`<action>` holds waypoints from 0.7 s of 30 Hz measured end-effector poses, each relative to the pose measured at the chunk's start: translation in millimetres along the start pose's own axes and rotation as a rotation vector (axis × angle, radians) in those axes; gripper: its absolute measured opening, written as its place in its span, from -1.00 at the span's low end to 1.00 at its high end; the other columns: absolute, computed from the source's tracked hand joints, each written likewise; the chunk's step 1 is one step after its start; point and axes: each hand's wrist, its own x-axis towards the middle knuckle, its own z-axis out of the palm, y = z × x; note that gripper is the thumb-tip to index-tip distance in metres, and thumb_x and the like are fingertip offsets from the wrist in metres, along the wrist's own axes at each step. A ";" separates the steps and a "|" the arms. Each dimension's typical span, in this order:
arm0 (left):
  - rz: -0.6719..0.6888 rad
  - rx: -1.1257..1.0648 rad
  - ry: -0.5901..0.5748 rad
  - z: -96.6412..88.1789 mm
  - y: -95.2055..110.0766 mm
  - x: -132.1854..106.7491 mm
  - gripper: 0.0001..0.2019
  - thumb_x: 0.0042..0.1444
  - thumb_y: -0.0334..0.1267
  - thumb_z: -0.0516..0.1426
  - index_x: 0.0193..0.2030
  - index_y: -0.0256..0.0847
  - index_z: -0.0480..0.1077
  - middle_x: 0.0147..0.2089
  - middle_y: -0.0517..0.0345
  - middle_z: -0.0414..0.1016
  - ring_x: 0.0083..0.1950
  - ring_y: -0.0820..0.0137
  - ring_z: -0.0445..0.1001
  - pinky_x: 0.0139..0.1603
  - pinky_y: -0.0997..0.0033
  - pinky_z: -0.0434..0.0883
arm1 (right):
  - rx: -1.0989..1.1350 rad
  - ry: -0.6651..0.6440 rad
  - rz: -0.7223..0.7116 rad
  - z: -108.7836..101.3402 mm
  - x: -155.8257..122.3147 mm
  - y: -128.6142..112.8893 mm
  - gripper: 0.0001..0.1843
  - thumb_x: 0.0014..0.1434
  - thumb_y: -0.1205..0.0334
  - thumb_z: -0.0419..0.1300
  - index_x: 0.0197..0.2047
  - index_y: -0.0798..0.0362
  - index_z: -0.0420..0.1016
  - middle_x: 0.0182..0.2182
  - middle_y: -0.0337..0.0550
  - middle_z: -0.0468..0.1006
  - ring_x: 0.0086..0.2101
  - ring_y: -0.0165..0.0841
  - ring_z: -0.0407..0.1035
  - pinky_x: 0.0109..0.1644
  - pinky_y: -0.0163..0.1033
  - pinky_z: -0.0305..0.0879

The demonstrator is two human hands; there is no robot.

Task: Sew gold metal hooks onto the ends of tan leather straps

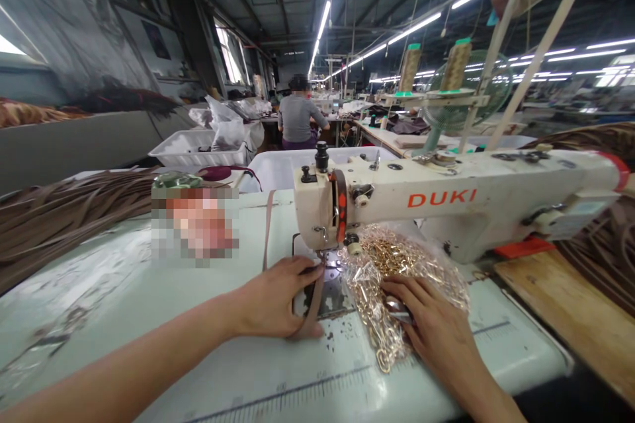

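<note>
My left hand (278,297) is closed on a narrow brown strap (312,304), its fingertips close beside the needle of the sewing machine (381,201). The strap loops under the hand, and a length of it runs back over the table's far edge. My right hand (426,307) is closed around a small silver metal tool (398,309), mostly hidden by the fingers, so I cannot tell its kind. It rests over a clear plastic bag of gold metal clasps (387,254), which lies right of the needle, under the machine arm.
Brown straps (74,211) are heaped at the left, near a blurred-out patch on the pale green table (223,370). White bins (198,149) stand behind it. Two thread cones (456,65) rise behind the machine. Ahead, a person in grey (300,115) sits facing away.
</note>
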 end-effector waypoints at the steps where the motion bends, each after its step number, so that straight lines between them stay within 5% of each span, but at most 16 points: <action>1: -0.033 0.011 0.006 4.6 8.2 -2.7 -0.06 -0.10 0.29 0.17 0.29 -0.34 0.12 0.29 -0.21 0.12 0.26 0.02 0.14 0.27 0.10 0.10 | 0.003 0.001 0.000 -0.4 0.6 -0.5 -0.40 0.00 0.48 0.02 0.09 -0.22 0.24 0.10 -0.40 0.31 0.08 -0.29 0.15 -0.06 -0.16 0.35; 6: -0.203 0.054 0.017 26.7 45.0 -8.7 0.08 -0.14 0.35 0.13 0.33 -0.46 -0.02 0.34 -0.34 -0.06 0.33 -0.04 -0.02 0.30 0.00 0.02 | 0.003 0.008 0.000 0.5 0.9 -0.2 -0.40 0.00 0.47 0.02 0.09 -0.21 0.24 0.10 -0.39 0.31 0.07 -0.27 0.15 -0.05 -0.15 0.34; 13: -0.198 0.088 0.026 32.0 68.7 -19.7 0.01 -0.04 0.30 0.11 0.33 -0.51 -0.04 0.34 -0.34 -0.14 0.34 -0.02 -0.06 0.28 0.03 0.09 | 0.004 0.021 -0.042 4.9 -0.7 6.5 -0.38 -0.01 0.45 0.02 0.11 -0.21 0.22 0.13 -0.43 0.28 0.10 -0.30 0.15 -0.07 -0.20 0.37; 17: -0.073 0.256 0.047 50.1 65.3 -30.0 -0.37 0.18 -0.13 0.08 0.30 -0.47 0.06 0.29 -0.30 0.03 0.31 0.04 0.05 0.23 0.15 0.22 | -0.014 0.039 -0.069 7.0 0.3 10.5 -0.35 -0.05 0.46 0.01 0.13 -0.17 0.23 0.12 -0.40 0.30 0.09 -0.31 0.18 -0.07 -0.23 0.38; 19: -0.002 0.374 0.137 68.3 60.9 -36.6 -0.50 0.22 -0.37 0.00 0.30 -0.40 0.08 0.26 -0.20 0.16 0.28 0.11 0.12 0.21 0.23 0.26 | -0.021 0.051 -0.076 6.8 0.2 10.1 -0.33 -0.06 0.45 0.01 0.14 -0.16 0.23 0.11 -0.39 0.32 0.09 -0.32 0.19 -0.05 -0.24 0.37; 21: 0.065 0.461 0.269 87.7 58.4 -42.9 -0.53 0.26 -0.39 -0.02 0.30 -0.34 0.08 0.22 -0.12 0.24 0.26 0.15 0.17 0.20 0.30 0.27 | -0.026 0.065 -0.074 6.4 -0.4 8.2 -0.33 -0.08 0.46 0.01 0.13 -0.17 0.25 0.10 -0.40 0.33 0.08 -0.33 0.21 -0.04 -0.24 0.37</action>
